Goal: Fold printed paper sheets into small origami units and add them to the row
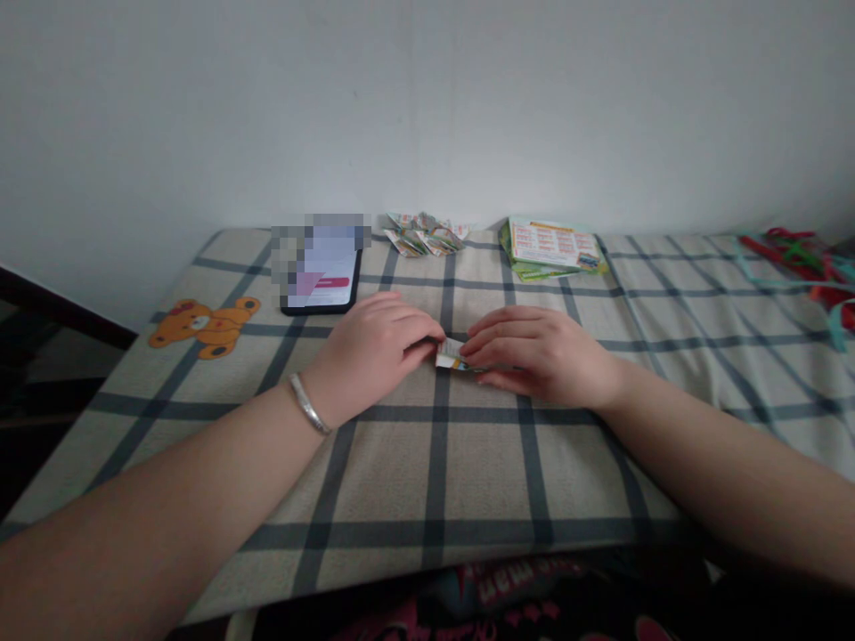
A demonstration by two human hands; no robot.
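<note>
Between my hands, low over the checked tablecloth, is a small folded piece of printed paper (452, 353), white with a yellow and blue edge. My left hand (384, 343), with a silver bangle at the wrist, pinches its left end between thumb and fingertips. From the other side my right hand (534, 354) has its fingers closed over the right end, which they hide. Just behind sit several folded paper pieces (424, 236), clustered together. To their right lies a stack of printed leaflets (551, 247), green and white with red print.
A phone (327, 276) with a lit, partly blurred screen lies behind my left hand. An orange bear cutout (204, 328) rests at the left. Red, green and light-blue ribbons (798, 267) lie at the far right. A white wall (427, 107) bounds the table's (394, 481) back.
</note>
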